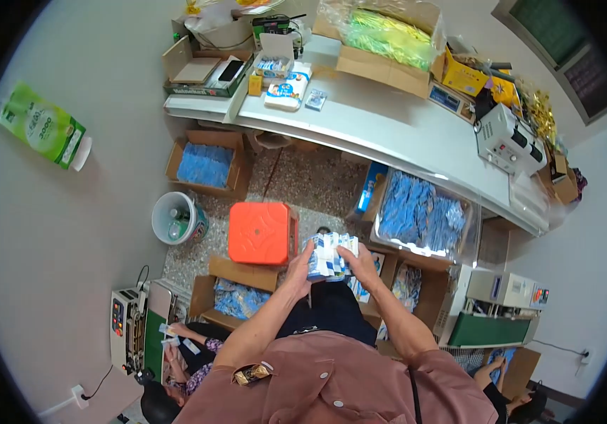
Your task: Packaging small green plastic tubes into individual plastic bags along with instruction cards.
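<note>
In front of my body I hold a bundle of small blue-and-white packets (326, 256) between both hands. My left hand (299, 271) is closed round the left side of the bundle. On the other side my right hand (361, 264) grips it, with the thumb lying over the packets. White edges face up; whether they are boxes or flat pouches is too small to tell. An orange-red plastic stool (258, 233) stands just left of the bundle. Below my right hand is an open carton (430, 286) with more printed packets (407, 286).
Ahead runs a long white table (388, 116) with a carton of yellow-green packets (388, 39). Blue packets fill a clear bin (420, 212). A white bucket (178, 219) holds bottles. At a sealing machine (128, 332) on the left works a person (183, 360); another person's arms (497, 374) show right.
</note>
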A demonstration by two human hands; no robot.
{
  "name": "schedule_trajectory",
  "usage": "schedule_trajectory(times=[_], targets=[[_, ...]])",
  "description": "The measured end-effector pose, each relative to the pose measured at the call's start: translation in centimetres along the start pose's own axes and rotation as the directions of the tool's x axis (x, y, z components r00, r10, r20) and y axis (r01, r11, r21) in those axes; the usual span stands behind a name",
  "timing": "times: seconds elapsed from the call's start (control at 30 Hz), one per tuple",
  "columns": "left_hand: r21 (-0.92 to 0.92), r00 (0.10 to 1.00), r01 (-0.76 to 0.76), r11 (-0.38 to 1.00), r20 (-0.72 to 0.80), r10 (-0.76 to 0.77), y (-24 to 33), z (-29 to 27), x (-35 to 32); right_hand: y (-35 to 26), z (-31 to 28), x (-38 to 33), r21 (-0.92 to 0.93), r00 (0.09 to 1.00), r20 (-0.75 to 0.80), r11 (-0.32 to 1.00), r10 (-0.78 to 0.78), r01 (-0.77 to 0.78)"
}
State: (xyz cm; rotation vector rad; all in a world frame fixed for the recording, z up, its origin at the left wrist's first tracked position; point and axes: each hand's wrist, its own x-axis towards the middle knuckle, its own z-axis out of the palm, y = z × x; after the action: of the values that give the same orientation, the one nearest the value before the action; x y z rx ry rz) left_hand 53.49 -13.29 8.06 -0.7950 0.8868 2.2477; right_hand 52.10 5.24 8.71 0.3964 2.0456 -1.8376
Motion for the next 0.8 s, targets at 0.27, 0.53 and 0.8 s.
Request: schedule_trajectory(times=[0.27, 0.53, 0.8], targets=[[0.008, 0.971, -0.229, 0.973, -0.071, 0.229, 9.9, 7.7, 20.7, -6.3, -6.0, 21.1, -0.176, 0.978, -0.155, 0.978, -0.143, 0.115], [0.1, 0.95, -0.302, 0.948, -0.051, 0.308, 20.8, 17.5, 39.4, -15.0, -12.2, 39.6, -0.325, 0.916, -0.334, 0.939, -0.223, 0.11], [0.751, 0.715, -0.403, 0.524, -0.099, 0.692, 22.9, 18.0, 45.5, -10.9, -13.0, 47.3, -0.409, 0.91, -0.367, 0.912, -0.195, 0.03]])
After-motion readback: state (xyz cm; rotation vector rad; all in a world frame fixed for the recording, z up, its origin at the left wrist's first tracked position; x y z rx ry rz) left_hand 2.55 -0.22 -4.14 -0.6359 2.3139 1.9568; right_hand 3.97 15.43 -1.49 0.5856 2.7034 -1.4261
